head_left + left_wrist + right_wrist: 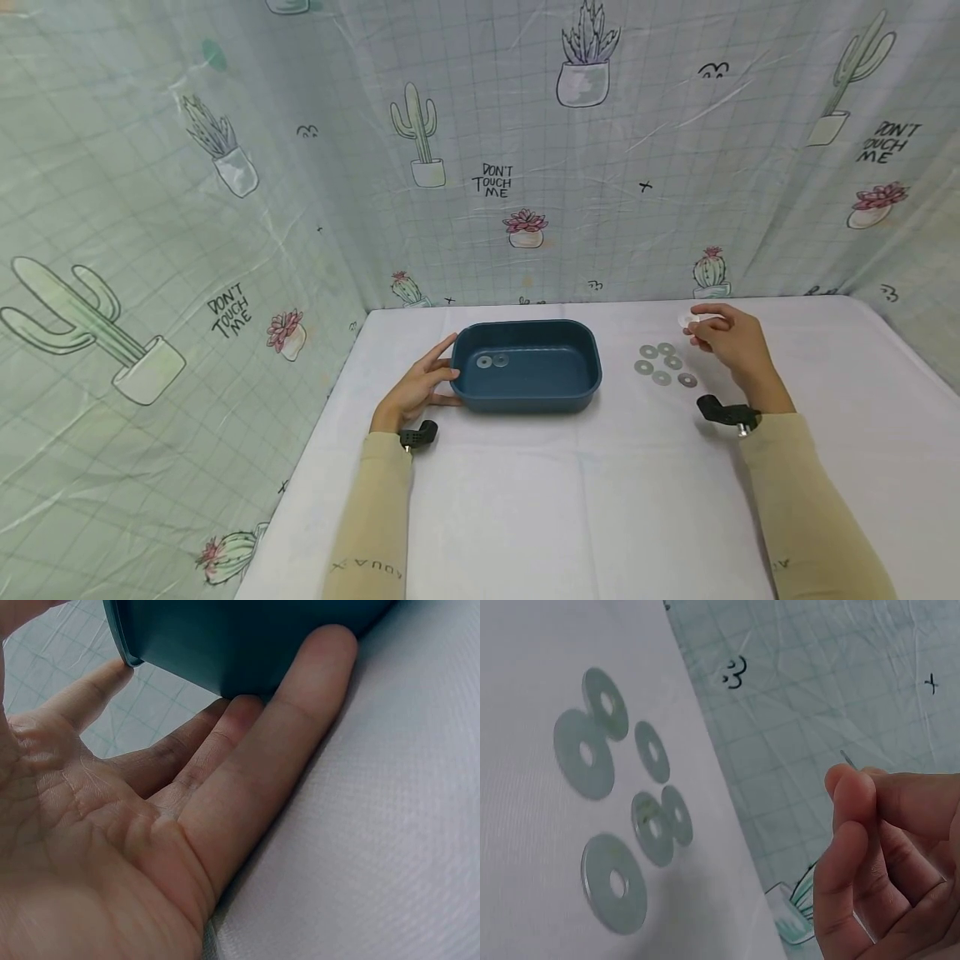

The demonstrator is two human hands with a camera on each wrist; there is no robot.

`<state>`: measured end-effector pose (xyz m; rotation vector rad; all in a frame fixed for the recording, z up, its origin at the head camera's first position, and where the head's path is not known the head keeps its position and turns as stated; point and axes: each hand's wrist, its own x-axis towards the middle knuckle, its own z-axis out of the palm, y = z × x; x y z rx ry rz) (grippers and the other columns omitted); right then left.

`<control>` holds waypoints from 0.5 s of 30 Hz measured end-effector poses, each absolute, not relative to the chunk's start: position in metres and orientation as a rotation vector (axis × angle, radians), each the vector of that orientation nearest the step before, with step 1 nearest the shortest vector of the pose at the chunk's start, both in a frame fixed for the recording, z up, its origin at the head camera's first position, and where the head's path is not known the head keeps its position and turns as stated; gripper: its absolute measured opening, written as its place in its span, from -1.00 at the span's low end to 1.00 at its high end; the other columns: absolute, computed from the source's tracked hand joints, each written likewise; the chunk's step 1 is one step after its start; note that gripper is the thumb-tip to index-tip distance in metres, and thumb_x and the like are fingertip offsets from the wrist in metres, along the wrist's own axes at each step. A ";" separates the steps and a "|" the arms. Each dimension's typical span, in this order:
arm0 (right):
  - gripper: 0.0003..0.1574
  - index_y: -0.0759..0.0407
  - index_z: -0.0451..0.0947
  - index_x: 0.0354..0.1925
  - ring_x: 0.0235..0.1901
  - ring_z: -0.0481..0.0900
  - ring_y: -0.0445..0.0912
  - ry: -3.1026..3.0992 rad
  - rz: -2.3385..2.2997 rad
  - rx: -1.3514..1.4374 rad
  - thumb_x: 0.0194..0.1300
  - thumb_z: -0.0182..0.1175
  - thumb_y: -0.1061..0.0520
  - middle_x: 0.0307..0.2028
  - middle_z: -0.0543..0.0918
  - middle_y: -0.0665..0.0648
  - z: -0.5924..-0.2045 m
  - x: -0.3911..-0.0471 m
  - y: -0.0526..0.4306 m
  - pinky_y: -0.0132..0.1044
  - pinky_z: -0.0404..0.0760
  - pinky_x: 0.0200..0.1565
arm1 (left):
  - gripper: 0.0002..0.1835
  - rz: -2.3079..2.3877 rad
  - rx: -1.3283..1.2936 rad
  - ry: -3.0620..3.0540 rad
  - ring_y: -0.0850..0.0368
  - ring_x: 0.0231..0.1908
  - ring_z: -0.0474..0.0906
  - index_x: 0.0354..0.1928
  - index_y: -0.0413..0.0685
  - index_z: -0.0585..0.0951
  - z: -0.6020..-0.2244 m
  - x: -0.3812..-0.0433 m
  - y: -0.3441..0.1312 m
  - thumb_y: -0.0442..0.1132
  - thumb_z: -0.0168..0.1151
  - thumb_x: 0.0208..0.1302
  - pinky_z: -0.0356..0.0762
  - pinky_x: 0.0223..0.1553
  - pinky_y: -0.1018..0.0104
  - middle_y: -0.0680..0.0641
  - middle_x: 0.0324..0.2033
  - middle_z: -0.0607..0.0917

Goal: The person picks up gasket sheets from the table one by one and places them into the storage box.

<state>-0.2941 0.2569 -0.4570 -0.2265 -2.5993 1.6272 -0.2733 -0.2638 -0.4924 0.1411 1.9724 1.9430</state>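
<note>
My left hand (pixel 412 390) rests against the left end of a dark blue rectangular box (pixel 536 382), its fingers spread and fairly straight. In the left wrist view, the fingertips (pixel 326 656) touch the box wall (pixel 217 645) from outside. Two flat washers (pixel 484 362) lie inside the box, at its left. Over the table's right side, my right hand (pixel 738 343) pinches a washer (pixel 847 758) between thumb and fingers, raised off the cloth. Just left of that hand, several loose washers (pixel 644 367) lie flat in a loose cluster; in the right wrist view, some washers (pixel 615 883) look larger.
A white cloth (pixel 510 492) covers the table. Behind and to the left hangs a curtain (pixel 465 100) printed with cacti and lettering, meeting the table's far edge. Each wrist carries a small black camera (pixel 726 412).
</note>
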 end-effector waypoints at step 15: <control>-0.49 0.16 0.45 0.35 -0.36 0.66 -0.32 -2.563 1.596 -0.025 0.55 0.13 0.03 -0.34 0.71 -0.30 -0.435 -0.284 0.229 -0.60 0.66 -0.23 | -0.20 1.947 0.149 1.979 -0.31 0.35 0.42 0.56 0.57 0.18 -0.495 -0.276 -0.264 -0.33 0.18 0.46 0.68 0.04 -0.28 -0.27 0.51 0.23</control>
